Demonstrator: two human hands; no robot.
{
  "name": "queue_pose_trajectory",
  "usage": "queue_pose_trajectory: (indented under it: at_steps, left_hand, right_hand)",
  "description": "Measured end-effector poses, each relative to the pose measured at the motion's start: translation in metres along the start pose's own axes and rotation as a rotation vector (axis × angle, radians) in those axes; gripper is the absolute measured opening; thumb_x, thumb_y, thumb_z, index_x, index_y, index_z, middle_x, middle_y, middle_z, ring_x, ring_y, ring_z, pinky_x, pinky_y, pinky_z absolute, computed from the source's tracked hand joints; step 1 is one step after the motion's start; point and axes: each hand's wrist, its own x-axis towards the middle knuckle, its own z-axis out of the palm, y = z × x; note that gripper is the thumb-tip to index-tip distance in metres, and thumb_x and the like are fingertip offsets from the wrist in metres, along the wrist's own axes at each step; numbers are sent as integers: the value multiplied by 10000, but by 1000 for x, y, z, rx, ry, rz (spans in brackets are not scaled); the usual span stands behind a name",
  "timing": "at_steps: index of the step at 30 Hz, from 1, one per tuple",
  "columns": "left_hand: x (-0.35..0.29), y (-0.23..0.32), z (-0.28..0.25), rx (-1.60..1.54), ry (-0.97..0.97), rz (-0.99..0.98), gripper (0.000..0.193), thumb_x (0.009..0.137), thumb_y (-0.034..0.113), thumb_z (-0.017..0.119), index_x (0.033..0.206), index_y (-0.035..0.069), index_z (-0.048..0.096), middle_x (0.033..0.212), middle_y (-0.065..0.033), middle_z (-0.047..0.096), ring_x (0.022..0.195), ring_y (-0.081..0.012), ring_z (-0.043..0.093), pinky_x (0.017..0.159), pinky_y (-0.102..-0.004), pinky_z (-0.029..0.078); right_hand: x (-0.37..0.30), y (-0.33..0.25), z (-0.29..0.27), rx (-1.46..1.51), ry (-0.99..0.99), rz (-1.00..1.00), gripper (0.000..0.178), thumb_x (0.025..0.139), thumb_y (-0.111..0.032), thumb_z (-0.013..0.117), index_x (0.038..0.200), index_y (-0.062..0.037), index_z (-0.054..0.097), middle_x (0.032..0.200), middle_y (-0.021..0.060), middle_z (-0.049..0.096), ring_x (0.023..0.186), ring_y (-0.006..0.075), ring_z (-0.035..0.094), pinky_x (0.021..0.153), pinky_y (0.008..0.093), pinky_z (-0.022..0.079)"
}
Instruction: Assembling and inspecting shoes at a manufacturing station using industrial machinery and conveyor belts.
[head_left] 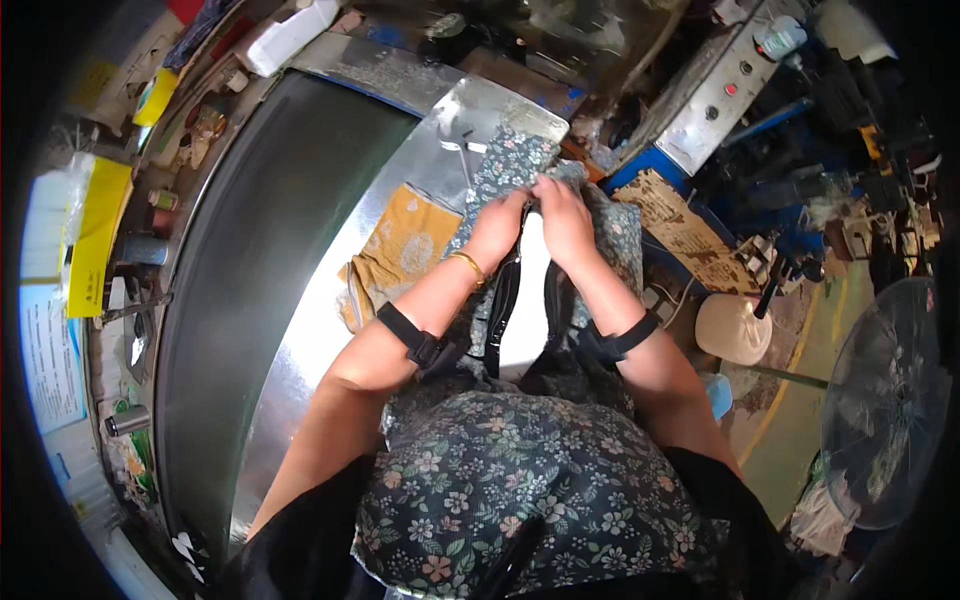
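Close to my body, a black shoe upper [507, 300] wraps both sides of a white, sole-shaped form [530, 300], its narrow waist facing up. My left hand [495, 232] grips the far left edge with bent fingers. On the opposite side my right hand [565, 220] is closed at the far end, fingertips almost meeting the left ones. What exactly the fingertips pinch is partly hidden. Dark floral cloth [512, 160] lies under and beyond the hands. An orange work glove [405, 240] with pale patches rests left of my left wrist, and a thin metal T-shaped tool [464, 158] lies beyond it.
A dark conveyor belt [290, 220] runs along the left beside a shiny metal ledge [310, 330]. At right are a control panel [715, 110] with buttons, a scuffed board [675, 225], a cream plastic container [735, 328] and a large round fan [885, 405].
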Motion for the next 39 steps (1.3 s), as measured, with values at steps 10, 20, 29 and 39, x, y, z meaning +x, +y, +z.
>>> queue_pose_trajectory:
  at_steps: [10, 20, 29, 39]
  left_hand:
    - [-18, -14, -61, -1124, 395, -356, 363, 990, 322, 401, 963, 49, 639, 847, -125, 682, 766, -292, 659, 740, -435, 560]
    - [-98, 7, -12, 201, -251, 388, 237, 919, 40, 607, 1154, 12, 619, 1161, -70, 652, 1069, -151, 590, 954, -303, 458]
    - [-113, -6, 8, 793, -403, 719, 237, 808, 133, 659, 1029, 50, 669, 1059, -139, 677, 983, -333, 637, 879, -406, 501]
    - [-111, -9, 13, 848, -356, 745, 185, 784, 120, 673, 951, 40, 669, 963, -130, 691, 895, -327, 655, 810, -406, 517]
  right_hand:
    - [-122, -57, -41, -211, -407, -299, 887, 661, -338, 860, 1409, -115, 437, 1486, 304, 262, 1341, 468, 339, 1102, 469, 330]
    - [-68, 5, -286, -8, 238, -29, 712, 727, -99, 797, 1377, -17, 516, 1437, 162, 459, 1312, 239, 454, 1076, 348, 352]
    - [4, 74, -514, -582, 819, 329, 683, 670, -311, 795, 1325, -244, 611, 1266, 217, 534, 953, 293, 635, 874, 379, 495]
    - [29, 73, -523, -608, 519, 492, 734, 672, -357, 761, 1373, -269, 560, 1297, 234, 522, 1044, 359, 629, 920, 399, 499]
